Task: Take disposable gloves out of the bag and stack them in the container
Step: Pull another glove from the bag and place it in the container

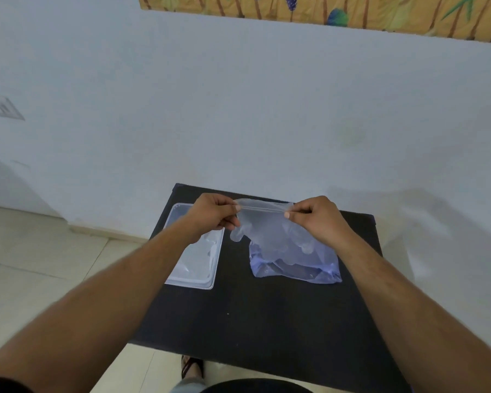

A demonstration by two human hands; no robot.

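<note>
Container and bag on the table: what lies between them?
Only a bare strip of black table separates the container from the bag, seen in the head view.

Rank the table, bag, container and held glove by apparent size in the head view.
1. black table
2. container and bag: look similar; the left arm hides part of the container, so unranked
3. glove, though held nearer the camera
</note>
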